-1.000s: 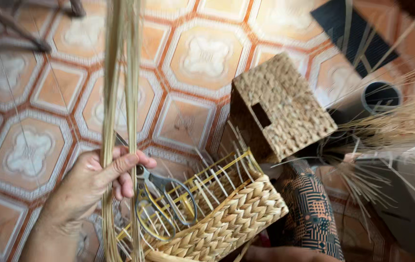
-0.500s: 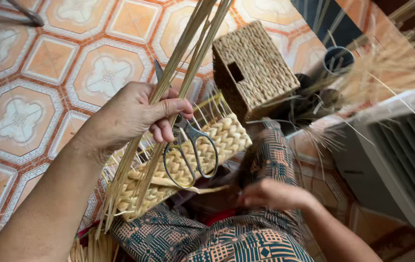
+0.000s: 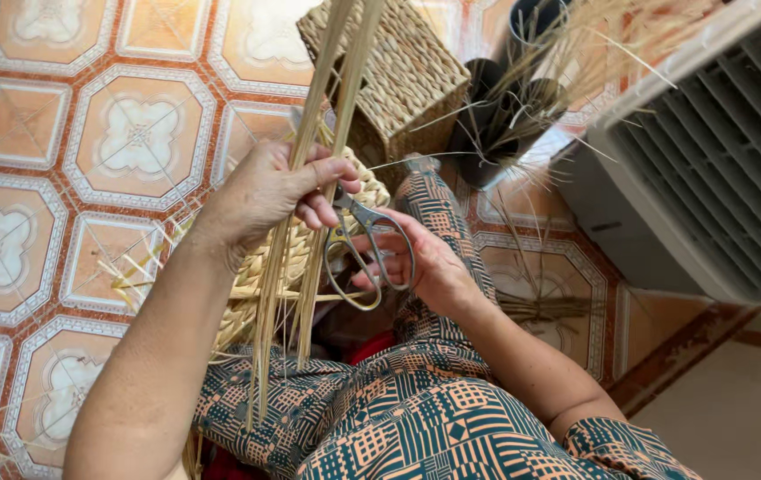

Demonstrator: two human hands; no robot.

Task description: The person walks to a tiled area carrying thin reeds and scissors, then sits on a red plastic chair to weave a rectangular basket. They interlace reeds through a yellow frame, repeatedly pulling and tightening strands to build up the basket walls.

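Scissors [image 3: 367, 258] hang at centre, right hand [image 3: 420, 262] closing on the loops from 3 o'clock; left hand [image 3: 265, 191] clamps reed bundle [image 3: 309, 204] upright over half-woven basket [image 3: 260, 267]. Trimming step, judged; next needs a firm scissor grip.

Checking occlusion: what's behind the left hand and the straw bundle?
Behind the left hand and straw bundle lies a half-woven basket, partly showing. Its middle is covered.

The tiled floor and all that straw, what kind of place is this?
Probably a home weaving spot. A patterned tiled floor holds a finished woven box and a half-woven basket, while the left hand grips long straw stalks and the right hand touches scissors.
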